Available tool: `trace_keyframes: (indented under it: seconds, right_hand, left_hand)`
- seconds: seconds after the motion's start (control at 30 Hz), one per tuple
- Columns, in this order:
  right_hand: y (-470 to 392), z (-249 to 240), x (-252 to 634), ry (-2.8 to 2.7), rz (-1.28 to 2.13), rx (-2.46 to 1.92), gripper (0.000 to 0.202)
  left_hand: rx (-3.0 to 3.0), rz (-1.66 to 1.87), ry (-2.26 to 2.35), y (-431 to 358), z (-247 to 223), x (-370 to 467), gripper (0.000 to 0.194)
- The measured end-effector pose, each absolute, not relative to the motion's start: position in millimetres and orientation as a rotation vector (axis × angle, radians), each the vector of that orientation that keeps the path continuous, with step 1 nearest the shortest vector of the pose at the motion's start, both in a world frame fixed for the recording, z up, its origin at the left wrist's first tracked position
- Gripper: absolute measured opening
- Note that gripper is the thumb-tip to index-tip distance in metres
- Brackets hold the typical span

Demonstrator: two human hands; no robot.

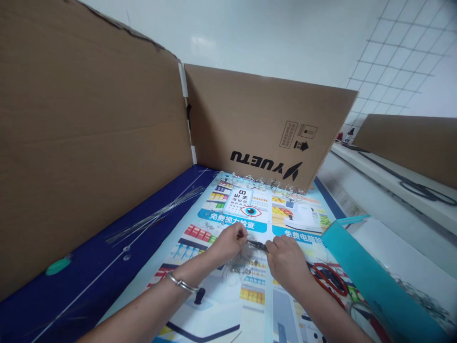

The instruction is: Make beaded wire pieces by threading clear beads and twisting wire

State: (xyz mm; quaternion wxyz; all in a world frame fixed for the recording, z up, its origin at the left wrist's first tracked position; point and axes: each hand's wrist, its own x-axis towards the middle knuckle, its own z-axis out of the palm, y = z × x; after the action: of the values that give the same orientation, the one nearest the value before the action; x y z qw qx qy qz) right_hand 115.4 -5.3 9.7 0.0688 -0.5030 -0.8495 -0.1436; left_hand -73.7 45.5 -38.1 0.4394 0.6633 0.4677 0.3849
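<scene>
My right hand (287, 259) is closed around the handles of a pair of pliers (257, 245), whose dark jaws point left. At the tip of those jaws, my left hand (230, 242) pinches something small and thin, perhaps wire; its fingers hide most of it. Fine clear or silvery loops of wire (246, 269) lie on the printed sheet just below both hands. A metal bangle (183, 283) circles my left wrist. Beside my right forearm rest red-handled scissors (333, 278), partly covered by the arm.
Tall cardboard panels (257, 124) stand left and behind. Small wire pieces (271, 183) line the back panel's foot. A bundle of straight wires (157, 214) lies on blue cloth at left. A teal box (374, 276) holding many wire pieces stands right, near a roll of tape (364, 314).
</scene>
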Motion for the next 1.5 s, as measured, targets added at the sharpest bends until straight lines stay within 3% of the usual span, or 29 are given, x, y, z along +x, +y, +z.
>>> trace_keyframes:
  seconds: [1.07,1.5]
  right_hand:
    - [13.0,-0.7,138.1,-2.232,-0.286,-1.49,0.019]
    - [-10.8,12.4,112.1,-2.335,-0.485,-1.59,0.017]
  left_hand:
    - [1.339,1.003,1.053,48.0,-27.4,-76.8,0.01]
    - [1.255,1.262,1.135,33.7,-15.7,-59.4,0.008]
